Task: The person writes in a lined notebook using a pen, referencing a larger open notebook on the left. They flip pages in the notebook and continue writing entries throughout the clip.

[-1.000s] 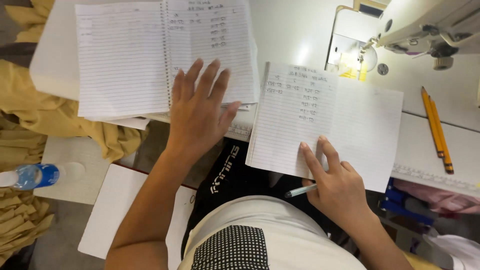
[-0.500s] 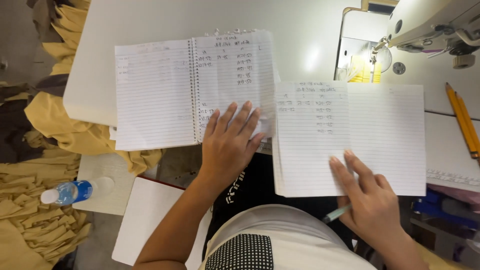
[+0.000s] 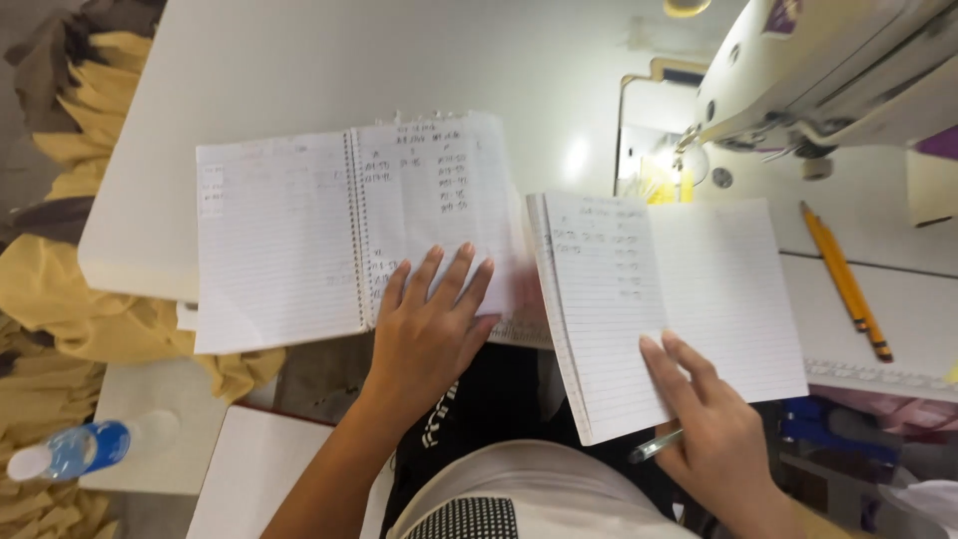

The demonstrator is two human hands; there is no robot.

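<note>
My left hand (image 3: 431,329) lies flat, fingers spread, on the lower right page of an open spiral notebook (image 3: 289,240) with lined, handwritten pages. My right hand (image 3: 709,429) rests its fingers on the bottom edge of a second open lined notebook (image 3: 689,289) and grips a pen (image 3: 654,446) that sticks out to the left under the palm. Both notebooks lie side by side on the white table (image 3: 399,70) and overhang its near edge.
A white sewing machine (image 3: 838,70) stands at the back right. Two yellow pencils (image 3: 846,279) lie right of the second notebook. Yellow fabric (image 3: 70,299) is piled at the left, with a blue-labelled water bottle (image 3: 75,449) on a low white board (image 3: 249,479) below.
The view has shifted, so both notebooks sit lower and further right in frame. My left hand slid toward the lower edge of the spiral notebook; the right hand stays on the second notebook's bottom.
</note>
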